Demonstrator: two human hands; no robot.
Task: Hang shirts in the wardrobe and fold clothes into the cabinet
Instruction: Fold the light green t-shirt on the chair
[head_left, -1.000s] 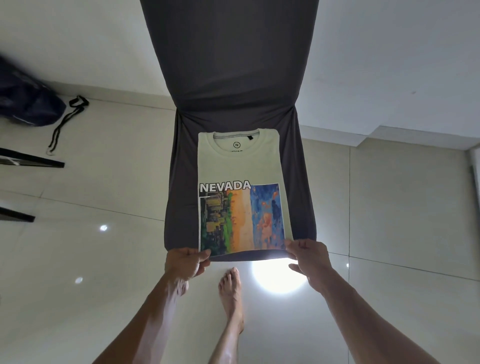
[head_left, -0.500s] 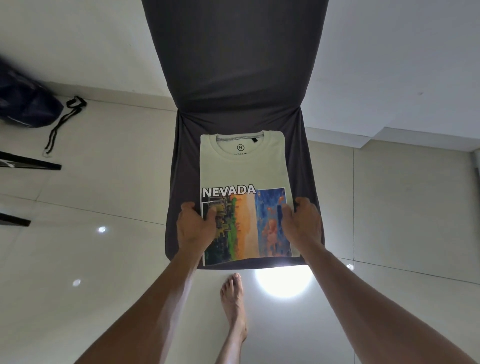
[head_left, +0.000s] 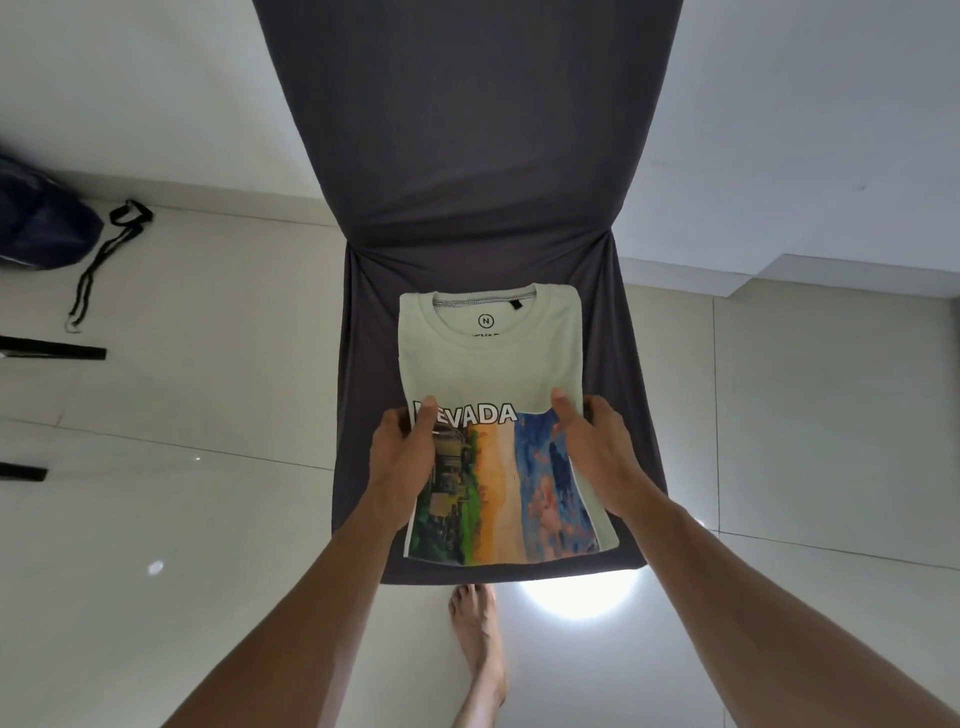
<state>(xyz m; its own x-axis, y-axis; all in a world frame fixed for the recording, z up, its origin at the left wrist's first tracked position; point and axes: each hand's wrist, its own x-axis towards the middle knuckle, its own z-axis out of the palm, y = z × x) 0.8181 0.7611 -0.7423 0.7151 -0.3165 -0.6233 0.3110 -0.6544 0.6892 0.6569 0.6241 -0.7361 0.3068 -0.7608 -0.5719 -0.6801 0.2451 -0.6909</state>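
A pale green T-shirt (head_left: 491, 364) with a NEVADA print and a colourful picture lies folded into a long strip on the seat of a grey covered chair (head_left: 467, 171). My left hand (head_left: 402, 457) grips the shirt's left edge at its middle, thumb on top over the N, fingers under the cloth. My right hand (head_left: 589, 441) grips the right edge at the same height, thumb on top. The lower half of the shirt is lifted off the seat and sags between my hands; the collar half still lies flat.
A dark blue bag (head_left: 36, 228) with a black strap (head_left: 104, 254) lies on the tiled floor at the far left. Two black bars (head_left: 52, 353) jut in from the left edge. My bare foot (head_left: 478, 644) stands just before the chair.
Both hands slid from the shirt's bottom corners up along its sides to the middle and took hold there. The lower half has begun to rise off the seat.
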